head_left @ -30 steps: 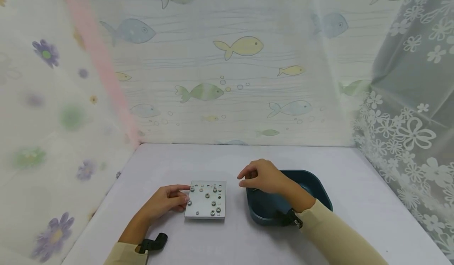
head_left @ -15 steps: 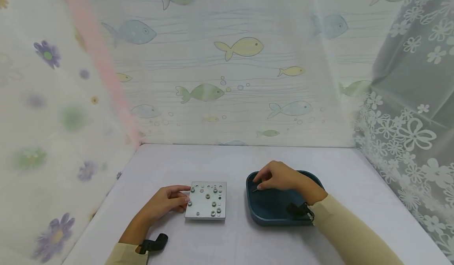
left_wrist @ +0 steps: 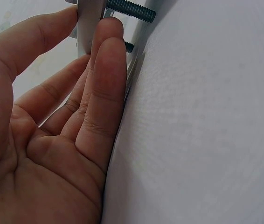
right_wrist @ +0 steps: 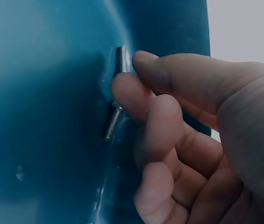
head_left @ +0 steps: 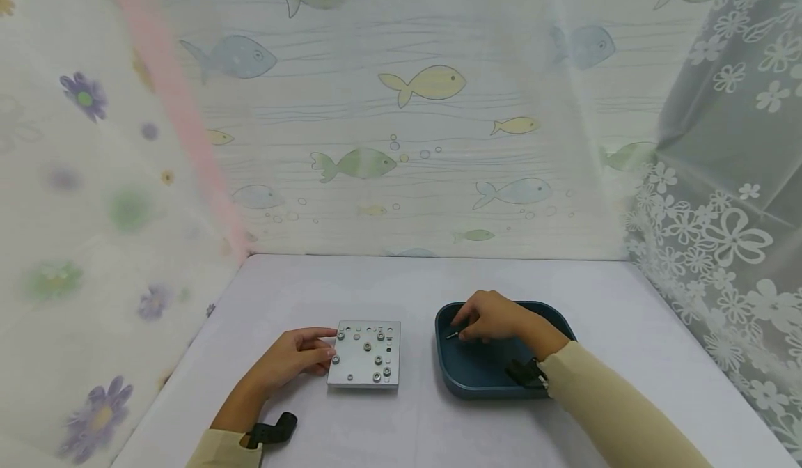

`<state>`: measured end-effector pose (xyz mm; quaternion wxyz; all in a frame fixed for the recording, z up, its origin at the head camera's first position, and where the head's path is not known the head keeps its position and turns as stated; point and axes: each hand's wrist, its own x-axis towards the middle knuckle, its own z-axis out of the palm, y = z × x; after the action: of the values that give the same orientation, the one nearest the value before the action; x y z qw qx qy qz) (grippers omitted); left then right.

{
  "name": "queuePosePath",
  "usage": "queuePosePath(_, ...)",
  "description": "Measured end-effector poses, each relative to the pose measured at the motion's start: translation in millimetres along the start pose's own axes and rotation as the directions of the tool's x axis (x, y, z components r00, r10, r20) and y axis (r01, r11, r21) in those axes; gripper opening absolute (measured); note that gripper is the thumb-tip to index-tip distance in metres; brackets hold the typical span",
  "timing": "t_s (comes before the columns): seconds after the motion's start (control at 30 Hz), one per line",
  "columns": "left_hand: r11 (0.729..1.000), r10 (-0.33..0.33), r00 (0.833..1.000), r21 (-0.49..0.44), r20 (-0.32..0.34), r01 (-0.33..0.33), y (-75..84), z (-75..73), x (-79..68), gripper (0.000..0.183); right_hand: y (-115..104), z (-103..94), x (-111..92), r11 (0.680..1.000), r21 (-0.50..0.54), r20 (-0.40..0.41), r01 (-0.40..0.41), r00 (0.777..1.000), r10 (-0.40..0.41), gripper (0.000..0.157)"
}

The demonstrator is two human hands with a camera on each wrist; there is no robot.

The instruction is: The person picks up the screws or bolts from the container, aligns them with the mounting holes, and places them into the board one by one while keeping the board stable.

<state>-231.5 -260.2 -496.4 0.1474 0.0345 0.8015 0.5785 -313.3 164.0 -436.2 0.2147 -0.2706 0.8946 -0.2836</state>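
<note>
In the head view, my left hand [head_left: 302, 351] holds the left edge of a square silver metal plate [head_left: 357, 365] fitted with several socket-head screws. Threaded screw ends [left_wrist: 134, 10] stick out under the plate in the left wrist view, beside my fingertips. My right hand [head_left: 495, 316] is down inside a dark blue tray [head_left: 443, 370], fingers curled. Its thumb and index finger are at a small metal screw [right_wrist: 121, 58], partly hidden by the index fingertip; whether they pinch it cannot be told. A second threaded piece [right_wrist: 112, 123] shows just below that fingertip.
A white cloth covers the table [head_left: 351, 287]. Behind it hangs a fish-print curtain [head_left: 376, 210], with a flowered sheet [head_left: 125, 301] on the left and a lace-patterned one [head_left: 720, 245] on the right. Each wrist carries a black camera.
My right hand has moved right from the tray's left rim, then down into the tray to the screw. My left hand and the plate have stayed in place.
</note>
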Motion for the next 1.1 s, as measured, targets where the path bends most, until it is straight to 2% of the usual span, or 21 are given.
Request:
queuePosePath(0.2, 1.000, 0.003, 1.000, 0.002, 0.001, -0.003, 0.6, 1.3, -0.1, 0.060, 1.0, 4.0, 1.6, 0.999, -0.019, -0.019, -0.042, 0.999, 0.041, 0.025)
queuePosePath(0.4, 1.000, 0.006, 1.000, 0.003, -0.005, -0.006, 1.2, 2.8, -0.8, 0.061, 1.9, 10.1, 4.9, 0.997, -0.044, -0.047, -0.069, 0.997, 0.067, 0.017)
queuePosePath(0.8, 1.000, 0.016, 1.000, -0.008, 0.006, -0.016, 0.2, 1.4, -1.2, 0.060, 0.4, 13.8, 5.7, 0.996, -0.083, -0.082, -0.040, 0.996, 0.033, 0.006)
queuePosePath(1.1, 1.000, 0.020, 1.000, -0.011, 0.021, -0.019, 2.0, 0.8, -2.3, 0.060, 2.0, 15.8, 6.7, 0.994, -0.105, -0.093, 0.011, 0.995, -0.021, 0.003)
